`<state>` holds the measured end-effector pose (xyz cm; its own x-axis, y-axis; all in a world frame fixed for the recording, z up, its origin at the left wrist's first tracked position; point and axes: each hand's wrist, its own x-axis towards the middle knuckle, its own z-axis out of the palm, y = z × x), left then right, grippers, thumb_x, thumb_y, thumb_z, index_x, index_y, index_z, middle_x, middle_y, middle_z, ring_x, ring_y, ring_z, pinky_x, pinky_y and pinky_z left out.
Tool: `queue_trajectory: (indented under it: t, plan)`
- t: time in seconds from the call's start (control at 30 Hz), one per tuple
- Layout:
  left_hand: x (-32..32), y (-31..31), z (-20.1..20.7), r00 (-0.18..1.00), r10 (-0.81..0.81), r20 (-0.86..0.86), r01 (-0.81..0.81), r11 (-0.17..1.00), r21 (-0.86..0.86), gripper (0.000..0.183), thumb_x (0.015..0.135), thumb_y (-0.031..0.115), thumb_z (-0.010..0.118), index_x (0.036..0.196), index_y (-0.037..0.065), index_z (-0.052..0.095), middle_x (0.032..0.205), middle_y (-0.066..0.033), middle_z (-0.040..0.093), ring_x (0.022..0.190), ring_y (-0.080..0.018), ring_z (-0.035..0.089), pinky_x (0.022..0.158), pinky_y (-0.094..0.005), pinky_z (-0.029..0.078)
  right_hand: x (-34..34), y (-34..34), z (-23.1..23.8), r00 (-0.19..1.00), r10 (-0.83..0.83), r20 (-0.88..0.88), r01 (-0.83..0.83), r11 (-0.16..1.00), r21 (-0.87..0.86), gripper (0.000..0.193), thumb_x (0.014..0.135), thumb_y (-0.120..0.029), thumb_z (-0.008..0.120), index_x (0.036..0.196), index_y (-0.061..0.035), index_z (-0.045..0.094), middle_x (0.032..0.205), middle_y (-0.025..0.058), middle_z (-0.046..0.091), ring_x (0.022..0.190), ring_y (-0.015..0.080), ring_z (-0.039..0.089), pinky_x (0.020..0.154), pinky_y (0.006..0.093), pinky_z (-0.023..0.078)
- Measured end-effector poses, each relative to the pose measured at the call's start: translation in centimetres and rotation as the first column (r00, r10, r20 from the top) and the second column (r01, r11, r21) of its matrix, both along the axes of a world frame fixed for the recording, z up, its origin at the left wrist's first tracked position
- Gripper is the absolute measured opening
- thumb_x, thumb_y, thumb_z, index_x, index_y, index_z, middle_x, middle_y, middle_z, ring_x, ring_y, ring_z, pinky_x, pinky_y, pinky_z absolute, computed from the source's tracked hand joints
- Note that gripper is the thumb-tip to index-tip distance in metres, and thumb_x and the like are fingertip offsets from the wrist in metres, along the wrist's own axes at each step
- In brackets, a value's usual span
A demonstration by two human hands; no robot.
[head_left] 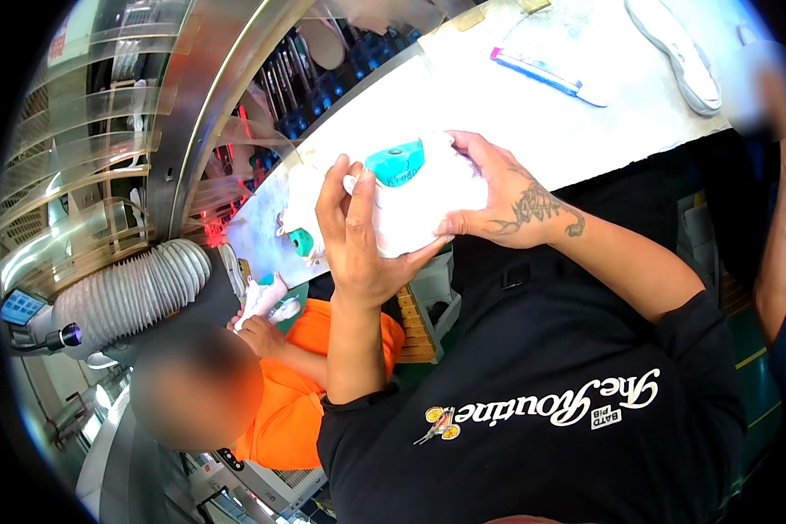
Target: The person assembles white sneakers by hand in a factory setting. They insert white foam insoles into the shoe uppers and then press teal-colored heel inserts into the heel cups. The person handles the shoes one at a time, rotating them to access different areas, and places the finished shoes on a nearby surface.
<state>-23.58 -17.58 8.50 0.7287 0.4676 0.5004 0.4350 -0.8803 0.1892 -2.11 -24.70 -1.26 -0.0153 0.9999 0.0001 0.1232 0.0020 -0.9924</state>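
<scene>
Both my hands hold up a white shoe upper (410, 214) stretched over a teal shoe last (395, 162), above the near edge of the table. My left hand (355, 227) grips its left side, with the fingers upright and the thumb stretched along underneath. My right hand (491, 190) clasps the right side between fingers and thumb. Glare washes out most of the upper's detail. Just left of my left hand, another white upper with a teal last (301, 242) rests on the table.
On the white table (463, 83) lie a thin strip with blue and pink edges (546, 75) and a white shoe sole (679, 61). A co-worker in orange (297, 393) handles a white piece (260, 299) at left, near a ribbed hose (140, 293). Another person's arm (777, 227) shows at right.
</scene>
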Motion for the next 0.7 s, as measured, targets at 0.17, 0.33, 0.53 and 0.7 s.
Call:
queue_trajectory:
  t: [0.17,0.33,0.53,0.7]
  plan:
    - [0.4,-0.1,0.2,0.999,-0.029,-0.031,0.027,0.998,-0.049,0.118,0.062,0.028,0.111,0.159,0.001,0.050,0.158,-0.0362,0.051,0.139,-0.0493,0.061,0.108,-0.0539,0.059,0.8,-0.1,-0.5,0.996,0.050,-0.077,-0.051,0.999,-0.015,0.125,0.083,-0.069,0.091,0.167,0.0050,0.036,0.157,0.0343,0.053,0.149,0.0486,0.050,0.126,0.0534,0.041]
    - [0.6,-0.1,0.2,0.998,-0.051,-0.046,0.047,0.995,-0.084,0.119,0.064,0.026,0.110,0.161,0.002,0.046,0.156,-0.0374,0.053,0.141,-0.0504,0.060,0.109,-0.0544,0.058,1.2,0.3,-0.4,0.987,0.082,-0.136,-0.082,0.997,0.003,0.118,0.087,-0.064,0.088,0.166,0.0085,0.038,0.156,0.0350,0.054,0.146,0.0485,0.053,0.124,0.0533,0.043]
    - [1.4,-0.9,0.3,0.999,-0.034,-0.041,0.031,0.996,-0.080,0.121,0.062,0.027,0.110,0.162,0.004,0.045,0.156,-0.0318,0.056,0.143,-0.0495,0.059,0.116,-0.0556,0.053,1.6,-0.9,0.0,0.997,0.070,-0.035,-0.066,0.993,0.096,0.111,0.093,-0.058,0.081,0.167,0.0098,0.033,0.158,0.0330,0.051,0.152,0.0469,0.047,0.131,0.0570,0.030]
    - [1.9,-1.4,0.6,0.998,-0.029,-0.057,0.024,0.996,-0.088,0.119,0.064,0.025,0.110,0.161,0.004,0.045,0.156,-0.0321,0.055,0.142,-0.0500,0.059,0.115,-0.0562,0.054,1.6,-1.4,-0.1,0.997,0.073,0.009,-0.073,0.990,0.122,0.114,0.094,-0.058,0.079,0.168,0.0109,0.027,0.158,0.0311,0.051,0.156,0.0469,0.042,0.136,0.0589,0.015]
